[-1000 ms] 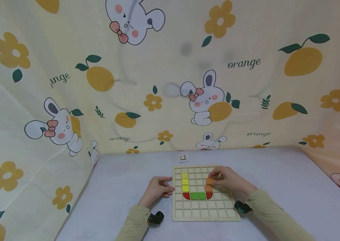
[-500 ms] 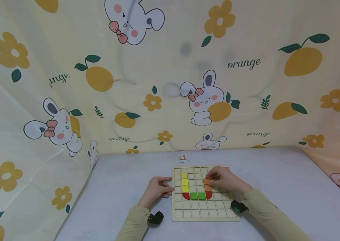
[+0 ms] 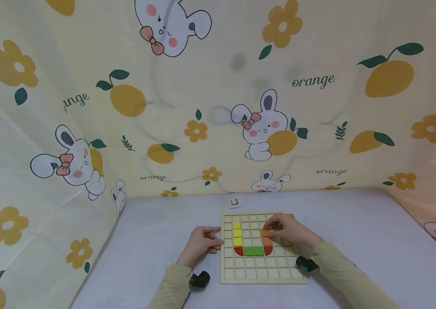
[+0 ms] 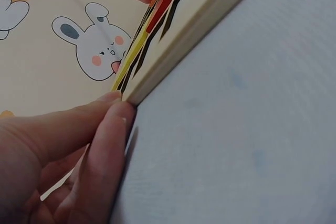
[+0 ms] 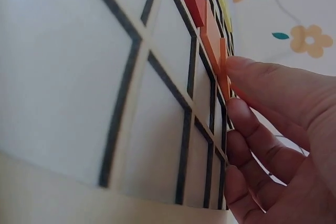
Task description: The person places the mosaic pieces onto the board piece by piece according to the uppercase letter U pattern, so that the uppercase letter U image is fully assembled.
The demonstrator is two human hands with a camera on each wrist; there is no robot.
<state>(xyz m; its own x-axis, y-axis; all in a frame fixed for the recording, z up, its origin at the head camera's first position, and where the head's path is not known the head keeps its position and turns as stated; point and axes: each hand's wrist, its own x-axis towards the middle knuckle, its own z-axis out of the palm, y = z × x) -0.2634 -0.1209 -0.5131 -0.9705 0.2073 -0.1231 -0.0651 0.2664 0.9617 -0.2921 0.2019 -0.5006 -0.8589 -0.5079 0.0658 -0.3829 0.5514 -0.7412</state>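
A wooden grid board [image 3: 246,274] lies on the table. My left hand [image 3: 199,244] pinches its left edge; in the left wrist view, thumb and finger [image 4: 107,145] meet at that edge. With thumb and fingers, my right hand [image 3: 293,229] holds an orange tile [image 3: 265,233] at the board, just beyond another orange tile [image 3: 267,241]. In the right wrist view the held tile stands upright against the grid. A column of yellow tiles [image 3: 237,234], two red rounded corner tiles [image 3: 239,251] and two green tiles [image 3: 254,251] complete a U shape. The right hand's fingertips are partly hidden.
A small card [image 3: 235,203] with a coloured U pattern lies behind the board. The printed cloth [image 3: 218,128] rises at the table's far edge and sides. An orange sliver [image 3: 289,215] shows behind the right hand; its kind is unclear.
My right hand has shifted slightly left with the orange tile, which now sits closer in line with the orange tile below it. My left hand has stayed at the board's edge.
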